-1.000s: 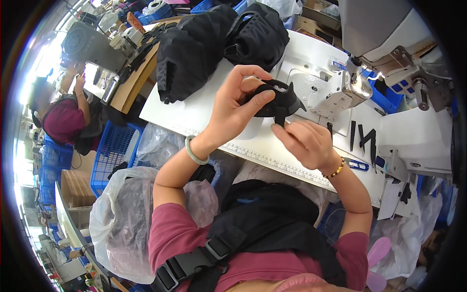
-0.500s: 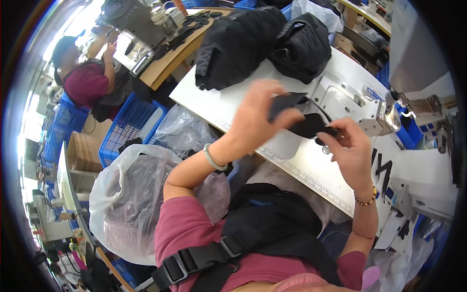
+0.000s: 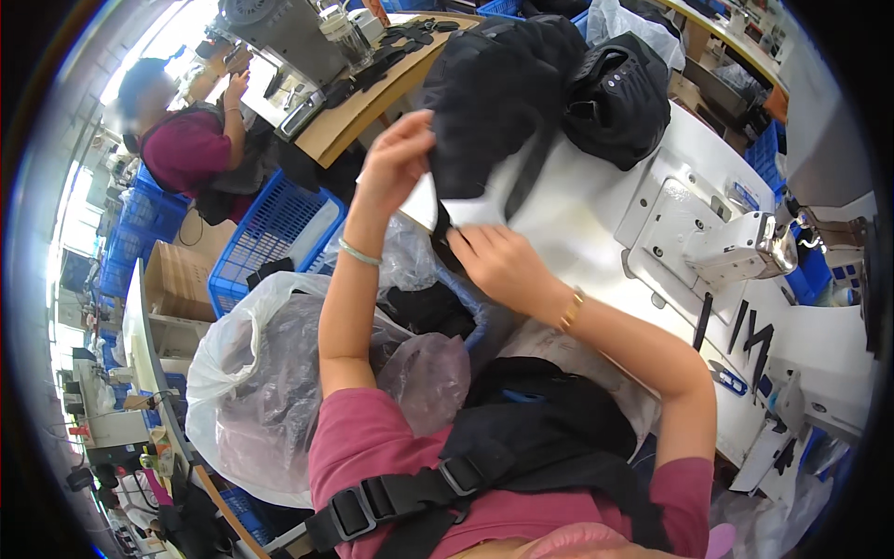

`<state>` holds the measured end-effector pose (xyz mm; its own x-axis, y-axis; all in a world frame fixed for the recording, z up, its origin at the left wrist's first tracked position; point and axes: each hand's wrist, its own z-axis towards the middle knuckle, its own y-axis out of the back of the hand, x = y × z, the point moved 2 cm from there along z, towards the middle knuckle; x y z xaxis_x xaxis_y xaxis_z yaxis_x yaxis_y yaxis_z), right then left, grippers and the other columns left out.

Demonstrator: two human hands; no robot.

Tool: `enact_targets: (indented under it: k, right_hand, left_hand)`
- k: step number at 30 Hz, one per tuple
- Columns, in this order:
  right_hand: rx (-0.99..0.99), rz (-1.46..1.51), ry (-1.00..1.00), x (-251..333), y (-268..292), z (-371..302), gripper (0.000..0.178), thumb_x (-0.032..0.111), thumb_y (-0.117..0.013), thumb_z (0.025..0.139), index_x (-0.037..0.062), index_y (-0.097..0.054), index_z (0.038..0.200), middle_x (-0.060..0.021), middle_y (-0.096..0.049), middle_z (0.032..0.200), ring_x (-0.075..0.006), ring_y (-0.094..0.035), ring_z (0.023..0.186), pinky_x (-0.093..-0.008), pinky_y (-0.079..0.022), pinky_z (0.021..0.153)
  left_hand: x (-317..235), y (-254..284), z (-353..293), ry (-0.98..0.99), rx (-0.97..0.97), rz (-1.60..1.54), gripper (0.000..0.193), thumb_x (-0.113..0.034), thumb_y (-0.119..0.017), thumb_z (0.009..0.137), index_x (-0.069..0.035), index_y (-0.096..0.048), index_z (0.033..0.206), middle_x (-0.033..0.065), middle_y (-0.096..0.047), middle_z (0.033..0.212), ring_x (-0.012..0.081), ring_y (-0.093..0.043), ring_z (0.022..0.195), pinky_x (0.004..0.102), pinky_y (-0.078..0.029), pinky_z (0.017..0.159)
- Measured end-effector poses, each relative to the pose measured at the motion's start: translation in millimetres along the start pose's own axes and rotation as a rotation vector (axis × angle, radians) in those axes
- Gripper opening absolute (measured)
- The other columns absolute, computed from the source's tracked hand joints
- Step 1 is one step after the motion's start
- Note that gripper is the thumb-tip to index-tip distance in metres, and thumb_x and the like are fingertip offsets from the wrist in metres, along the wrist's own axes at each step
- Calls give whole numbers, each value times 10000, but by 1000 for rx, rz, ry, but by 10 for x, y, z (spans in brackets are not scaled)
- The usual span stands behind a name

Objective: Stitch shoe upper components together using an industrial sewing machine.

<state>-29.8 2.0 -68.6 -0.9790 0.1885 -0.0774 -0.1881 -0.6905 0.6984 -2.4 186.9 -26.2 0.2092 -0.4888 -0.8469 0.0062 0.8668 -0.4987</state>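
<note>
My left hand [image 3: 400,158] is raised at the near left edge of the white table [image 3: 582,238], its fingers closed on the edge of a black fabric piece [image 3: 484,154]. That piece is smeared by motion, and a strap-like part swings out to its right. Lower down, my right hand [image 3: 510,265] reaches across to the left. Its fingers are closed on the lower, narrow end of the black fabric, just over the table edge. Behind the piece lie black fabric bundles, so its outline is hard to part from them.
A black bundle [image 3: 619,102] lies at the back. On the right stand a sewing machine's metal arm [image 3: 745,247], black strips [image 3: 736,326] and a small blue tool [image 3: 729,377]. Left are a blue crate [image 3: 270,233], a plastic bag [image 3: 247,401] and, farther off, a co-worker [image 3: 191,140].
Both hands have moved left with the black fabric, away from the sewing machine. My left hand went from spread fingers to closed ones. The view has shifted slightly.
</note>
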Motion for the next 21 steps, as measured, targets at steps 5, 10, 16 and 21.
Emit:
enact_targets:
  k: [5,10,16,21]
  right_hand:
    - [-13,-27,-44,218,-1125,624,144,120,-550,707,18,-558,808,-65,-543,685,-173,-572,661,-265,-474,583]
    - [164,-311,-82,283,-1466,821,128,158,-565,691,42,-611,717,-75,-589,690,-210,-578,683,-282,-462,514]
    - [581,-375,-346,39,-1436,969,184,174,-565,735,47,-676,809,-95,-624,790,-225,-582,758,-327,-443,494]
    - [358,-563,-413,85,-1434,728,301,171,-517,793,22,-635,1026,-134,-611,915,-222,-576,775,-319,-428,609]
  left_hand:
    - [-202,1420,179,-30,-198,304,249,-120,-480,831,0,-571,1030,71,-621,1047,158,-575,914,285,-423,875]
    - [133,1713,554,84,-191,377,188,-151,-464,894,-21,-575,974,30,-598,993,102,-543,879,233,-412,810]
    - [203,1405,853,-8,-145,561,145,-238,-552,895,-102,-538,943,-62,-459,796,52,-410,744,201,-319,704]
    - [72,1275,897,-162,-248,910,207,-189,-573,887,-24,-513,996,55,-567,919,128,-524,855,259,-413,756]
